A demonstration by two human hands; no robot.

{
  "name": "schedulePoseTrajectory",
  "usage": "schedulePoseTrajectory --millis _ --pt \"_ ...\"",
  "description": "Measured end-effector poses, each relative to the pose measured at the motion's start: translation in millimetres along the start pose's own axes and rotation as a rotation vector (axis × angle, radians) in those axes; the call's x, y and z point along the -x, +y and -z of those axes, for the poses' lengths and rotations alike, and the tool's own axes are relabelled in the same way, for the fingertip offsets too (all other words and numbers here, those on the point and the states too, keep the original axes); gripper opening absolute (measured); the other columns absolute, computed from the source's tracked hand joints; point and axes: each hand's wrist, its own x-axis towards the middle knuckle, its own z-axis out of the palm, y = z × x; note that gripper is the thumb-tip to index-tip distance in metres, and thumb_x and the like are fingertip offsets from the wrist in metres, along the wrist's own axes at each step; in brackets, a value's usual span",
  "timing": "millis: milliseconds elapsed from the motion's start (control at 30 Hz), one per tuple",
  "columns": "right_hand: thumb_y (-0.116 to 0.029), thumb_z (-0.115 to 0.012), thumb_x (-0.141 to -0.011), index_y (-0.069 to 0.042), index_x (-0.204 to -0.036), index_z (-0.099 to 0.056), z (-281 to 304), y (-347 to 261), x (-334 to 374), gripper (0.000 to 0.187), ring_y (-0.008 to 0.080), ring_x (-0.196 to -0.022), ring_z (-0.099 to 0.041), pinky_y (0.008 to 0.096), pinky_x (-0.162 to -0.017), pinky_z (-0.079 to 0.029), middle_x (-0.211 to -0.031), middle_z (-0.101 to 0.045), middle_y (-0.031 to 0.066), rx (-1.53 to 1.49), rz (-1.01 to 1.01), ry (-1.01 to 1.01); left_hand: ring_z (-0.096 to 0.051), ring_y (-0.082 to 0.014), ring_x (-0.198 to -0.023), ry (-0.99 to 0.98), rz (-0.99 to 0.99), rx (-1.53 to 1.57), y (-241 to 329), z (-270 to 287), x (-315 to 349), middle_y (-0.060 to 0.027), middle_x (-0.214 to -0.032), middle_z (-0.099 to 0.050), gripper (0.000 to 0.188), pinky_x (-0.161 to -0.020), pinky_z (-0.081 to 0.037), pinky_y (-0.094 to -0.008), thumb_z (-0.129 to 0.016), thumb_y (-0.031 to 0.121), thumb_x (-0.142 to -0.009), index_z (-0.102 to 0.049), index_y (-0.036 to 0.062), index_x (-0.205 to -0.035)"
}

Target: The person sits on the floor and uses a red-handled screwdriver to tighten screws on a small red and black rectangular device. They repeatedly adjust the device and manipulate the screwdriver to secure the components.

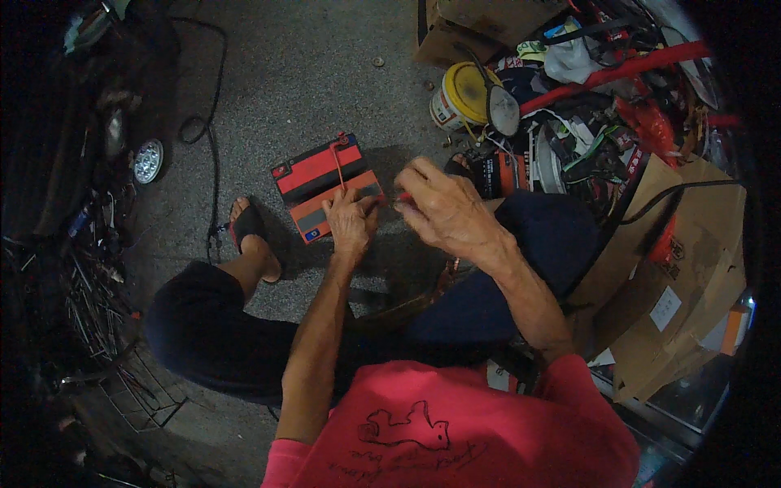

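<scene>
Sat low over grey floor [325, 81]. Red-and-black battery [325, 183] lay on floor just ahead of knees, beside sandalled foot [252, 236]. Left hand [351, 220] pressed on battery's near edge, fingers curled against casing. Right hand [443, 211] hovered just right of battery, fingers pinched on small red-tipped item [402, 196], too small to identify. Yellow-lidded bucket [460, 96] and cardboard boxes [683, 276] stood at right, amid clutter.

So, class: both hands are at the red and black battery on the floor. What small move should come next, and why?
Probably bring the right hand down to the red and black battery: the left hand already rests on its near edge, steadying it, while the right hovers just beside it, pinching something small and red.
</scene>
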Motion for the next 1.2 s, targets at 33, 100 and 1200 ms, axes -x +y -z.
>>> schedulePoseTrajectory --millis 33,100,1200 --pt "-0.008 -0.067 -0.08 -0.002 -0.093 -0.052 -0.3 -2.1 -1.6 0.021 0.0356 -0.076 -0.06 0.0421 -0.065 -0.048 -0.088 -0.055 0.0143 -0.04 -0.007 -0.025 -0.051 -0.0252 -0.094 0.003 -0.001 -0.002 0.1 -0.3 -0.2 -0.0016 -0.094 -0.059 0.018 -0.076 -0.033 -0.0437 -0.07 0.021 -0.073 -0.072 0.0163 -0.09" --pt "-0.009 -0.065 -0.081 -0.002 -0.095 -0.051 -1.3 -3.3 -3.6 0.021 0.0362 -0.077 -0.06 0.0425 -0.066 -0.048 -0.088 -0.055 0.0144 -0.077 -0.007 -0.049 -0.051 -0.0257 -0.094 -0.013 0.007 -0.006 1.8 1.1 -0.7 -0.0024 -0.094 -0.059 0.018 -0.076 -0.033 -0.0435 -0.07 0.02 -0.072 -0.072 0.0153 -0.09" --pt "-0.019 -0.065 -0.082 -0.005 -0.093 -0.053 2.4 -9.4 -11.6 0.022 0.032 -0.075 -0.063 0.0439 -0.068 -0.048 -0.084 -0.062 0.0132 0.173 -0.336 -0.12 -0.054 -0.0288 -0.092 0.071 -0.006 -0.021 -7.3 6.2 -0.1 -0.0074 -0.091 -0.06 0.025 -0.077 -0.036 -0.0436 -0.069 0.023 -0.075 -0.065 0.0081 -0.094"
